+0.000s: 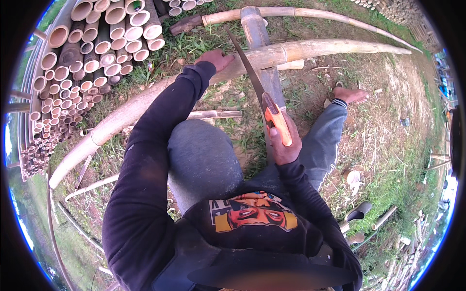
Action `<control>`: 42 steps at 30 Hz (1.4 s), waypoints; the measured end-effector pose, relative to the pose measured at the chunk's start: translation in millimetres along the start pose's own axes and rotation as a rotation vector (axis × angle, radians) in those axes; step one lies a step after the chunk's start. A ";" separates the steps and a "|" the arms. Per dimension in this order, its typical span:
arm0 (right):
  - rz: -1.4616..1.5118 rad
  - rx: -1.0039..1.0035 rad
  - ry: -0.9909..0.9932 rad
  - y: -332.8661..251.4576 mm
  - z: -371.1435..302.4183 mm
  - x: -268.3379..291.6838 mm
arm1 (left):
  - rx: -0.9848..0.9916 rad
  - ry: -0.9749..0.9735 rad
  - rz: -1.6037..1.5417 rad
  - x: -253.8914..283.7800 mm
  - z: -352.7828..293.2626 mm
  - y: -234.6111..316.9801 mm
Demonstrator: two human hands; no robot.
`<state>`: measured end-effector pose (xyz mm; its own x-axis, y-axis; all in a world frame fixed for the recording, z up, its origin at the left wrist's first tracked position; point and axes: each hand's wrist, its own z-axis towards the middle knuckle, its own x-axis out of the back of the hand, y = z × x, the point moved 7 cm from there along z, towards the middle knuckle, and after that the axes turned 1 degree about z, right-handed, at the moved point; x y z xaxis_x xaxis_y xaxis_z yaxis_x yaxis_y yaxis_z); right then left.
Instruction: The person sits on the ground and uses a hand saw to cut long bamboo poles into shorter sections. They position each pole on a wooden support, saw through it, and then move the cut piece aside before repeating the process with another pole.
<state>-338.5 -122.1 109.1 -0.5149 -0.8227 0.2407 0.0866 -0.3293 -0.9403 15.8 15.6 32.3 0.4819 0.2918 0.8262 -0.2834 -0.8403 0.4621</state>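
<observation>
A long, thick bamboo pole (179, 87) runs across in front of me, curved by the lens. My left hand (218, 59) is pressed over its far side, gripping it. In my right hand (286, 143) is a handsaw (253, 77) with an orange handle, fingers wrapped round it. The saw's long blade points away from me and lies across the pole, just right of my left hand. Whether its teeth are in a cut I cannot tell. Beneath the pole, a greyish bamboo log (255, 31) extends away from me as a support.
A large stack of cut bamboo (104, 46) stands at the far left, hollow ends facing me. Another bamboo pole (301, 12) lies across the support farther off. My bare foot (352, 95) rests on the grassy ground at right. Cut bamboo pieces (359, 212) lie at lower right.
</observation>
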 end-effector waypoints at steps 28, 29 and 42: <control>0.089 -0.161 0.036 25.5 40.0 -25.2 | 0.077 -0.037 0.073 -3.8 -3.1 9.3; 0.087 -0.145 0.011 32.6 55.3 -36.7 | 0.052 -0.038 0.060 -1.9 -5.0 8.6; 0.154 -0.047 -0.007 16.6 73.3 -45.3 | -0.052 0.096 0.429 34.8 -105.5 -57.9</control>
<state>-251.2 -124.2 100.1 -0.4925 -0.8652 0.0947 0.1239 -0.1773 -0.9763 -38.5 122.7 68.3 0.2329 -0.0349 0.9719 -0.4831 -0.8715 0.0844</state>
